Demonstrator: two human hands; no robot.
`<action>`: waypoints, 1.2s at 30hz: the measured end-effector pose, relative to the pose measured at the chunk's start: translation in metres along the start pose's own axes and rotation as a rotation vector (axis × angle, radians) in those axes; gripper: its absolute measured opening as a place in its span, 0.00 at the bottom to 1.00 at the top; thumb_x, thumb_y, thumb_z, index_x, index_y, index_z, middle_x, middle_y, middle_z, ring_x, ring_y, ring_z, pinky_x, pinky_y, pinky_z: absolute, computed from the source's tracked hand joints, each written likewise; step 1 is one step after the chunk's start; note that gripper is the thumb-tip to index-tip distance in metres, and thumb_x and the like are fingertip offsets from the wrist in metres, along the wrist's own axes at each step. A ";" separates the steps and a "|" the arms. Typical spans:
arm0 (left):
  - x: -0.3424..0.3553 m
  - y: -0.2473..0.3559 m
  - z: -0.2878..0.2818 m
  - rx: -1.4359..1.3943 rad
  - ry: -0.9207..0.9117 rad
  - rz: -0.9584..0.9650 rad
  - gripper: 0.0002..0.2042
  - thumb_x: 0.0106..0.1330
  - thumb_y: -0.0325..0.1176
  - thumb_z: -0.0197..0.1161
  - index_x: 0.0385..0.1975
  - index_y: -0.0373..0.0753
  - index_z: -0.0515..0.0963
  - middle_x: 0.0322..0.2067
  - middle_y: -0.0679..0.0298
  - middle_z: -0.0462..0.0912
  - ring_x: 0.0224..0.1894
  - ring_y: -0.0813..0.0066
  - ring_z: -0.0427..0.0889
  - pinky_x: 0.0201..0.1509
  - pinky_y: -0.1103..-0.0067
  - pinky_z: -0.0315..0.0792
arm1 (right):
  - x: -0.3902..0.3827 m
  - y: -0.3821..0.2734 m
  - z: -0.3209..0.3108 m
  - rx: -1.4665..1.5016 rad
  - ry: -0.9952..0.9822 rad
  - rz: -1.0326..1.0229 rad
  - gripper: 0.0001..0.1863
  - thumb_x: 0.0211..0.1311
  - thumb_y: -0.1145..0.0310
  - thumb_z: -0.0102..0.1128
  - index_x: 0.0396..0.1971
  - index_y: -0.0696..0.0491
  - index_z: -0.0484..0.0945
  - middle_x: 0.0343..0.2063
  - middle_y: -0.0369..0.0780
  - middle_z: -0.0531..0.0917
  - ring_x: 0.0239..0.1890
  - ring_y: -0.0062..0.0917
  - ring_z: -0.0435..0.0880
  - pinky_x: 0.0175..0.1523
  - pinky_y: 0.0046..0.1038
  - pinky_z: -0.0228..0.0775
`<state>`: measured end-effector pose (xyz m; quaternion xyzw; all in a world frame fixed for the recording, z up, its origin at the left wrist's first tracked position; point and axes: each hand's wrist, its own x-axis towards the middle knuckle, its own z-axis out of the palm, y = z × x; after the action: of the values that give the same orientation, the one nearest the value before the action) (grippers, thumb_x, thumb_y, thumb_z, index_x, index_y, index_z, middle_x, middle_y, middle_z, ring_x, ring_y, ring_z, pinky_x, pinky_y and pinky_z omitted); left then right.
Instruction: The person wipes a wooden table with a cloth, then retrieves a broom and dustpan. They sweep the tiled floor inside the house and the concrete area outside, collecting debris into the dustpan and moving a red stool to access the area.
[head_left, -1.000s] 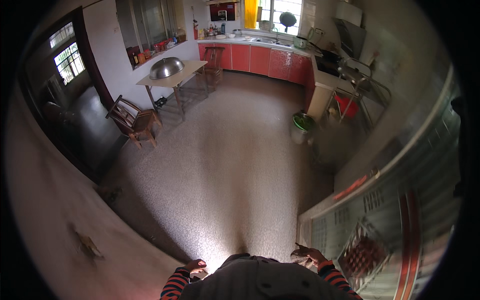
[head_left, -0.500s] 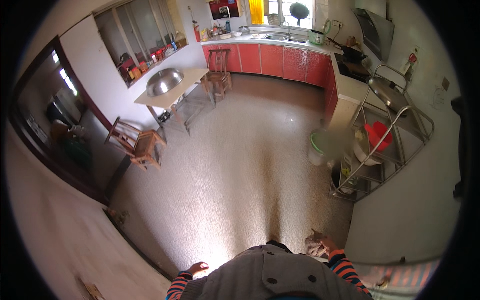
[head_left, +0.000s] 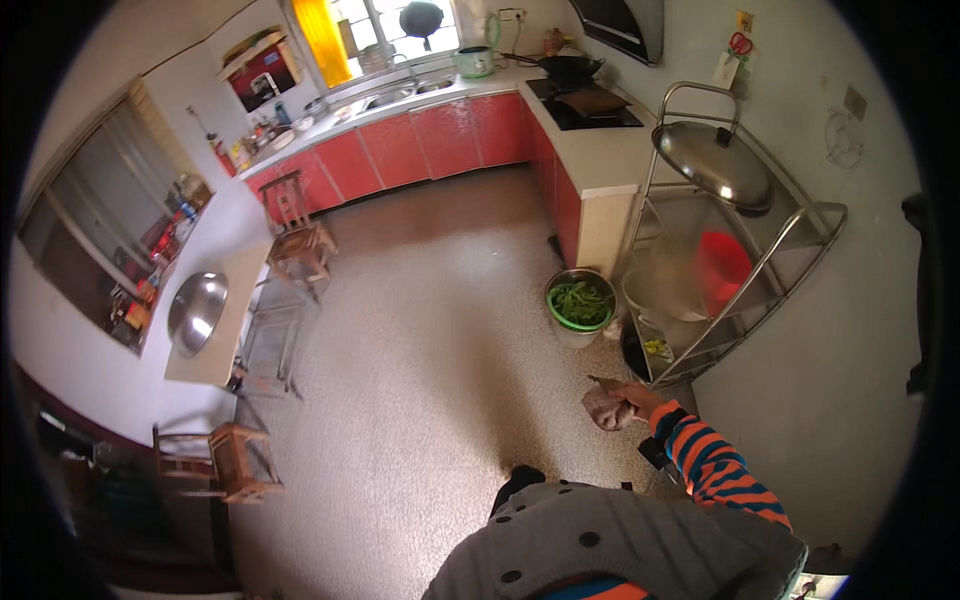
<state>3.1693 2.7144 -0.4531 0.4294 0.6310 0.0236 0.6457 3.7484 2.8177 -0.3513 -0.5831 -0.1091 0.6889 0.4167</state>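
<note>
My right hand (head_left: 637, 397) is closed on a crumpled greyish-brown cloth (head_left: 605, 410). A striped sleeve covers that forearm, and the cloth hangs above the floor. Nearest to this hand is the lower end of a metal shelf rack (head_left: 752, 290). A little farther off stands a bucket (head_left: 577, 337) topped with green leafy vegetables (head_left: 580, 301). My left hand is out of sight; only a bit of striped cloth shows at the lower edge.
The rack bears a large metal lid (head_left: 712, 163) and a red basin (head_left: 722, 268). Beyond it runs a counter with red cabinets (head_left: 440, 140) and a wok (head_left: 570, 68). To the left are a table with a steel bowl-shaped cover (head_left: 198, 312) and wooden chairs (head_left: 245, 462).
My view has turned right, toward the rack and the bucket. The right hand, still gripping the cloth, reaches farther forward. My left hand has gone out of view.
</note>
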 end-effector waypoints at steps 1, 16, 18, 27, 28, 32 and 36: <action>0.020 0.029 -0.010 0.007 -0.008 0.034 0.13 0.57 0.39 0.56 0.37 0.40 0.71 0.25 0.63 0.77 0.26 0.75 0.76 0.29 0.80 0.71 | 0.006 -0.013 0.006 0.043 0.059 0.044 0.11 0.56 0.69 0.50 0.34 0.63 0.71 0.30 0.42 0.77 0.29 0.27 0.77 0.34 0.31 0.71; 0.139 0.228 -0.022 -0.200 0.112 0.136 0.12 0.57 0.37 0.55 0.38 0.40 0.70 0.25 0.64 0.76 0.26 0.76 0.75 0.26 0.80 0.70 | 0.193 -0.444 -0.067 -0.066 0.268 -0.603 0.09 0.56 0.64 0.47 0.26 0.54 0.71 0.25 0.37 0.75 0.25 0.22 0.74 0.29 0.25 0.69; 0.120 0.191 -0.002 -0.356 0.213 0.057 0.12 0.57 0.37 0.55 0.38 0.40 0.70 0.25 0.65 0.76 0.26 0.77 0.75 0.26 0.80 0.70 | 0.250 -0.476 -0.092 -0.106 0.476 -0.635 0.09 0.56 0.63 0.47 0.23 0.53 0.71 0.23 0.36 0.74 0.23 0.21 0.72 0.28 0.25 0.67; -0.060 0.099 0.312 -1.277 0.734 -0.148 0.12 0.57 0.36 0.54 0.39 0.40 0.69 0.25 0.65 0.75 0.26 0.77 0.74 0.24 0.81 0.70 | 0.427 -0.223 0.063 -0.447 -0.282 0.174 0.11 0.49 0.64 0.49 0.13 0.51 0.69 0.10 0.36 0.70 0.14 0.20 0.67 0.21 0.23 0.59; -0.061 0.108 0.327 -1.112 0.781 -0.280 0.12 0.57 0.37 0.54 0.39 0.40 0.70 0.26 0.66 0.75 0.26 0.77 0.75 0.25 0.81 0.70 | 0.412 -0.189 0.107 -0.671 -0.494 0.141 0.11 0.49 0.64 0.49 0.11 0.51 0.70 0.09 0.37 0.70 0.12 0.21 0.66 0.20 0.23 0.60; -0.045 0.147 0.382 -1.248 0.936 -0.359 0.11 0.56 0.34 0.53 0.39 0.39 0.70 0.28 0.66 0.76 0.27 0.77 0.75 0.26 0.81 0.70 | 0.323 -0.090 0.271 -1.101 -1.002 0.204 0.15 0.52 0.62 0.49 0.10 0.51 0.67 0.08 0.34 0.67 0.09 0.19 0.64 0.15 0.23 0.54; -0.013 0.161 0.451 -1.311 1.141 -0.300 0.10 0.57 0.34 0.51 0.38 0.40 0.71 0.28 0.66 0.76 0.28 0.77 0.75 0.27 0.82 0.70 | 0.240 -0.028 0.378 -1.335 -1.248 0.019 0.17 0.54 0.59 0.50 0.11 0.49 0.64 0.07 0.31 0.64 0.09 0.17 0.61 0.14 0.22 0.51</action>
<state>3.6258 2.5723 -0.4231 -0.1925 0.7663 0.5067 0.3449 3.4292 3.1301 -0.3926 -0.2257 -0.6856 0.6762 -0.1475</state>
